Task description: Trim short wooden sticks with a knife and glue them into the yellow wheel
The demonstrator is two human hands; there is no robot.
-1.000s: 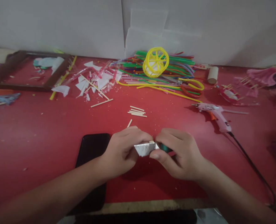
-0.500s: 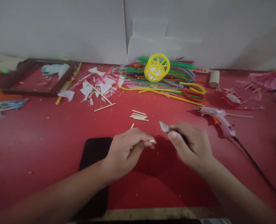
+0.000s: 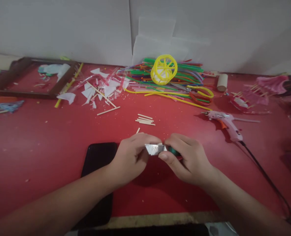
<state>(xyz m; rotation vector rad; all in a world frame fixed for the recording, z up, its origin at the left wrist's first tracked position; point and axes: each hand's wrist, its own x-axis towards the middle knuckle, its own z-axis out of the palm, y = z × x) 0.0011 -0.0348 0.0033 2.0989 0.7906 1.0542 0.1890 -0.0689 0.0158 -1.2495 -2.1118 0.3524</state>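
Observation:
My right hand point(image 3: 186, 160) grips a utility knife with a green handle; its silver blade point(image 3: 154, 149) points left toward my left hand point(image 3: 132, 155). The fingers of my left hand are pinched around a thin wooden stick whose far end point(image 3: 137, 130) pokes out behind the hand. The blade lies against the fingertips of my left hand, over the red table point(image 3: 49, 144). Both hands meet just right of a black phone point(image 3: 96, 170) that lies flat under my left wrist.
Short cut wooden sticks point(image 3: 145, 119) lie just beyond my hands. A pink glue gun point(image 3: 225, 123) with a black cord lies to the right. Behind are coloured straws point(image 3: 184, 82), a yellow straw wheel point(image 3: 163, 69), white paper scraps point(image 3: 101, 87), a cardboard roll point(image 3: 221, 82) and a dark frame point(image 3: 32, 77).
Half a second ago my right hand held the knife apart and to the right. It has come back left, and the blade is again at the stick in my left hand.

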